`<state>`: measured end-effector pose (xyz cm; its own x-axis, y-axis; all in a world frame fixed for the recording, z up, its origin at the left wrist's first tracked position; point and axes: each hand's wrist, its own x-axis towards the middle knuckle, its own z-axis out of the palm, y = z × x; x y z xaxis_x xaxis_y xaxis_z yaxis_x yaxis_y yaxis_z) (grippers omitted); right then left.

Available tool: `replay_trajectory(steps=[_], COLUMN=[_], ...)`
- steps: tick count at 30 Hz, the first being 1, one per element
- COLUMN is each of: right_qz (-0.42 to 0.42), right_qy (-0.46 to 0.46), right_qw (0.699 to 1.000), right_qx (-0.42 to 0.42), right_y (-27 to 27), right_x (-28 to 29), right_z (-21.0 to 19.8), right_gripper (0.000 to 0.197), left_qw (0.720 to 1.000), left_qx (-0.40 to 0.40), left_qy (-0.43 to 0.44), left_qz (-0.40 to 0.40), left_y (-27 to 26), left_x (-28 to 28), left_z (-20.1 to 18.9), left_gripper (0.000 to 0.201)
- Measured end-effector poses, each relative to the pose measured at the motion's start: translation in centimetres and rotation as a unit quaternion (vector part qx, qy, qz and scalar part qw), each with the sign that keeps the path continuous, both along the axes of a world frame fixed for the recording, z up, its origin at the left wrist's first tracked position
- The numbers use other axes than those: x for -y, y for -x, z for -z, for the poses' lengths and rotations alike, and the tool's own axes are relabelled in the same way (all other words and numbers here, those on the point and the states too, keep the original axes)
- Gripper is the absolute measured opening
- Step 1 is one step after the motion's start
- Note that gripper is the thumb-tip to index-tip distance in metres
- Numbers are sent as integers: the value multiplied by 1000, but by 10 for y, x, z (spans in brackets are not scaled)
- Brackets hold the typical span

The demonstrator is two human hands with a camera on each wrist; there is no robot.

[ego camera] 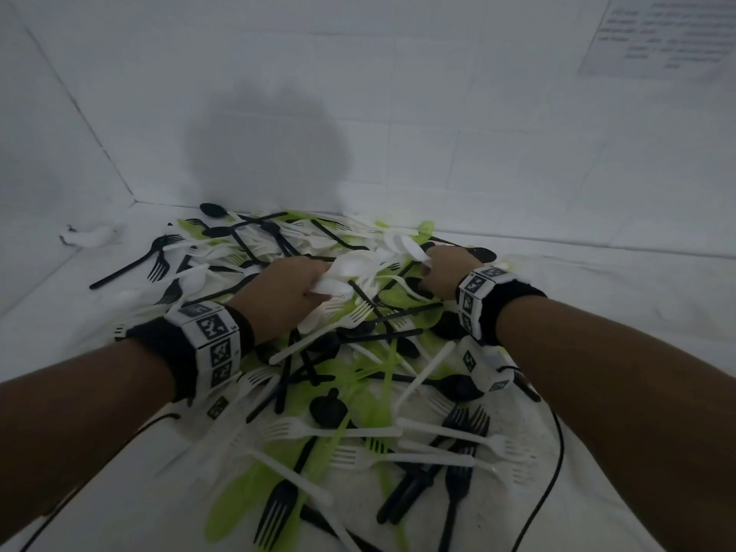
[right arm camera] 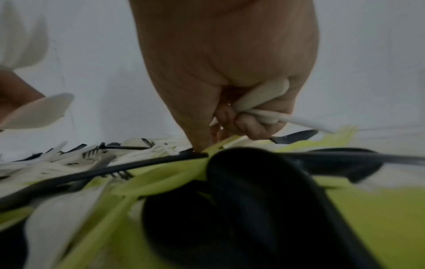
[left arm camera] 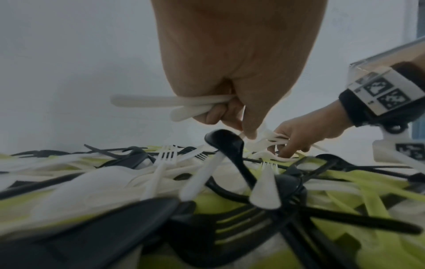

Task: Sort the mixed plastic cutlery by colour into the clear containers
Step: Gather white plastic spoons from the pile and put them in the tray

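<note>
Dozens of mixed plastic forks, spoons and knives in black, white and lime green, heaped on the white bench [ego camera: 597,272] against the white wall [ego camera: 398,113]. Far left, crumpled white scrap [ego camera: 89,237] near the corner; just right of it, lone black fork [ego camera: 131,262] at the heap's edge. Left hand [ego camera: 284,290], tagged wristband [ego camera: 209,344] behind it, sunk into the pile, fingers curled round a bundle of white cutlery [left arm camera: 161,104], handles jutting out sideways from the clenched grip. Black spoon [left arm camera: 226,143] propped up just below that fist. Further right, right hand [ego camera: 440,272] also down in the heap, grip clenched on white cutlery handles [right arm camera: 264,102], fingertip touching a green piece [right arm camera: 161,182]. Black cable [ego camera: 555,452] trailing at the right. Printed sheet [ego camera: 661,33] on the wall, upper right, text unreadable.
</note>
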<state>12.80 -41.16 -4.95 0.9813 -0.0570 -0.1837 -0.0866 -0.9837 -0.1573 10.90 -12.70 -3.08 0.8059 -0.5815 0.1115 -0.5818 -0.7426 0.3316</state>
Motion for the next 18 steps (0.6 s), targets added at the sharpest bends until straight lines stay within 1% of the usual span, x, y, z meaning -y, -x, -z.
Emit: replay_trajectory(steps=[1, 2, 4, 5, 8, 10, 12, 14, 16, 18], right_qz=[-5, -7, -11, -13, -4, 10, 47, 90, 120, 142], right_qy=[-7, -13, -31, -45, -90, -119, -159, -200, -239, -280], right_qw=[1000, 1000, 999, 999, 993, 987, 976, 958, 934, 906], right_qx=[-4, -4, 12, 24, 70, 103, 141, 187, 236, 285], right_y=[0, -1, -1, -1, 3, 4, 6, 7, 9, 11], right_x=[-1, -3, -5, -6, -8, -9, -10, -11, -11, -10], right_z=[0, -3, -8, -11, -19, -22, -24, -28, -33, -38], right_gripper=[18, 20, 20, 18, 20, 20, 22, 25, 27, 29], left_qw=[1000, 1000, 996, 994, 992, 990, 985, 983, 987, 991], left_qx=[2, -2, -23, -29, -38, -48, -58, -62, -60, -51], left_qy=[-3, -24, -90, -107, -117, -131, -160, -169, -146, -120], left_qz=[4, 6, 3, -2, -24, -33, -25, -26, -27, -24], left_y=[1, 2, 3, 3, 4, 1, -5, -10, -11, -9], left_x=[0, 1, 6, 8, 9, 7, 6, 6, 6, 6], left_z=[0, -1, -1, 1, 5, 8, 10, 10, 10, 9], left_gripper=[20, 21, 31, 36, 47, 50, 48, 37, 24, 20])
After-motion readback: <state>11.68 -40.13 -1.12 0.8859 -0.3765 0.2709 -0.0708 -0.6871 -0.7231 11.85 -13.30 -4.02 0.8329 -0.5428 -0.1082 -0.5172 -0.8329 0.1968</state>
